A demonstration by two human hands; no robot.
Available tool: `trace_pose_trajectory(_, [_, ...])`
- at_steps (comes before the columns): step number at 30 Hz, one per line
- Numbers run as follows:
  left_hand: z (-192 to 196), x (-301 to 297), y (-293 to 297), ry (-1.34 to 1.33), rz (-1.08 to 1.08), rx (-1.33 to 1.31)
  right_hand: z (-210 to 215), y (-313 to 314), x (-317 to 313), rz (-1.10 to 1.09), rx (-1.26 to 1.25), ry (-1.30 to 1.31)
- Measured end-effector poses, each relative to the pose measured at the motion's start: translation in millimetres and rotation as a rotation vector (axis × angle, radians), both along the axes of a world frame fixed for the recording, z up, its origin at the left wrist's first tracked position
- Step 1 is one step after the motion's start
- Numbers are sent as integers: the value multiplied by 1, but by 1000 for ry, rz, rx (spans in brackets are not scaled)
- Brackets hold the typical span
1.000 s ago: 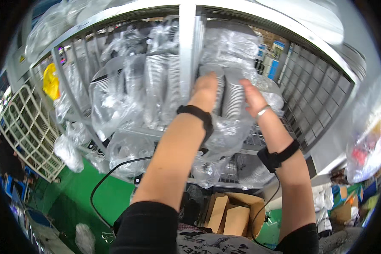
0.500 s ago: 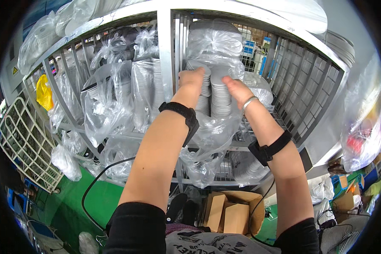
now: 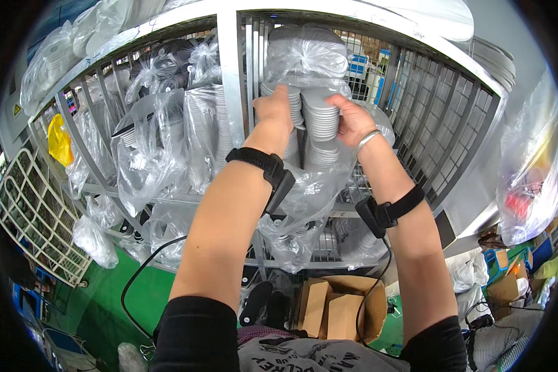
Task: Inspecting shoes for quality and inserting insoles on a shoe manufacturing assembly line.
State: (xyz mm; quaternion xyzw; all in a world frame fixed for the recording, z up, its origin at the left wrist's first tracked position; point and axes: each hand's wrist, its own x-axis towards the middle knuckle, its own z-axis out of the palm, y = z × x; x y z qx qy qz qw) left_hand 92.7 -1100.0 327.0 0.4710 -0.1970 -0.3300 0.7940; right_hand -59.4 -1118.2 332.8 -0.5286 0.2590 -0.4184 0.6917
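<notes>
Two columns of grey, rounded-end flat pieces that look like shoe insoles stand in an opened clear plastic bag [image 3: 304,201] on the rack shelf. My right hand [image 3: 356,121] is closed around the side of the right insole stack [image 3: 322,121], thumb on its top. That upper part sits shifted from the insoles [image 3: 321,156] below it. My left hand [image 3: 273,111] is closed on the left insole stack [image 3: 295,106], its thumb at the top edge; its other fingers are mostly hidden. Black straps with small boxes sit on both forearms.
A grey metal rack [image 3: 232,80] frames the shelf, with more bagged insoles [image 3: 208,133] left of its post. Behind my hands lies a tied bag of insoles [image 3: 307,53]. Below are an open cardboard box [image 3: 373,310] and a black cable [image 3: 130,279]. A white wire cart [image 3: 37,217] stands left.
The upper part of the right insole stack has risen and shifted from the insoles below, with my right hand around it. My left hand remains at the left stack, slightly higher in view.
</notes>
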Motion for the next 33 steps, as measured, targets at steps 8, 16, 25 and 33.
trace_pose_trajectory(8, [17,-5,39,117,-167,-275,-13,-6,-21,142,304,-463])
trace_pose_trajectory(16, [-1,-42,140,58,-353,-556,-19,10,-68,279,151,-530])
trace_pose_trajectory(25, [-91,-45,302,85,-28,-601,-97,77,-123,249,-20,-911])
trace_pose_trajectory(33, [-121,15,429,-271,109,-455,-157,167,-97,557,-78,-849])
